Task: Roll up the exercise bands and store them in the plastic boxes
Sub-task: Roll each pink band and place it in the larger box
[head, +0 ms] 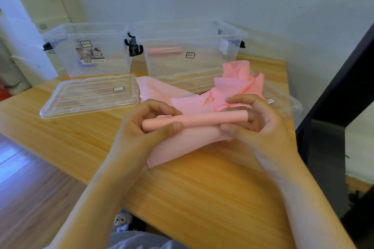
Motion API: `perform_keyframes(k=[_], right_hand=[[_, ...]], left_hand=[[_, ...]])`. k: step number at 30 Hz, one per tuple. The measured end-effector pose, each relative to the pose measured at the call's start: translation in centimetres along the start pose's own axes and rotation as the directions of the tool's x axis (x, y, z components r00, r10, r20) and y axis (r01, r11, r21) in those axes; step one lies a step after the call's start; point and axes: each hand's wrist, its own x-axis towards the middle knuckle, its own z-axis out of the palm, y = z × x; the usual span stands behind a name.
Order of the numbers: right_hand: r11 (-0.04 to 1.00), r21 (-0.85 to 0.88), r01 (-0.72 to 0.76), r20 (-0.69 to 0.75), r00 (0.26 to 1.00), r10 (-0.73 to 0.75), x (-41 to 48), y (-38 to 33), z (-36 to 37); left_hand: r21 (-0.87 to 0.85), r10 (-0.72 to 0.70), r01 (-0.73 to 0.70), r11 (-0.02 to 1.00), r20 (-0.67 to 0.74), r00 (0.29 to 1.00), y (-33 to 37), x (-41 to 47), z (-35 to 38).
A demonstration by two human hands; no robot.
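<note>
A pink exercise band (194, 120) is partly wound into a thin roll above the wooden table (202, 184). My left hand (141, 125) grips the roll's left end. The right end is pinched by my right hand (255, 121). The band's loose tail hangs below the roll onto the table. More loose pink bands (238, 83) lie crumpled behind my hands. Two clear plastic boxes stand open at the back: the left box (89, 50) holds something purple, the right box (190, 50) holds a rolled pink band (164, 51).
A clear lid (89, 95) lies flat in front of the left box. A second clear lid (287, 103) lies at the right under the loose bands. A dark frame (332, 107) stands past the table's right edge. The floor lies to the left.
</note>
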Motion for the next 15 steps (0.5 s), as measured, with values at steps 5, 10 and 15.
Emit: perform_keyframes(k=[5, 10, 15], right_hand=[[0.993, 0.031, -0.117, 0.024, 0.993, 0.116, 0.1, -0.4, -0.3], [0.990, -0.004, -0.141, 0.037, 0.989, 0.141, -0.1, -1.0, -0.2], [0.993, -0.034, -0.109, 0.017, 0.994, 0.109, -0.2, -1.1, -0.4]], left_hand=[[0.079, 0.113, -0.109, 0.991, -0.040, 0.993, 0.2, -0.2, -0.4], [0.127, 0.136, -0.126, 0.984, -0.076, 0.988, 0.3, -0.2, -0.3], [0.067, -0.004, 0.009, 0.998, -0.074, 0.997, 0.2, -0.1, 0.1]])
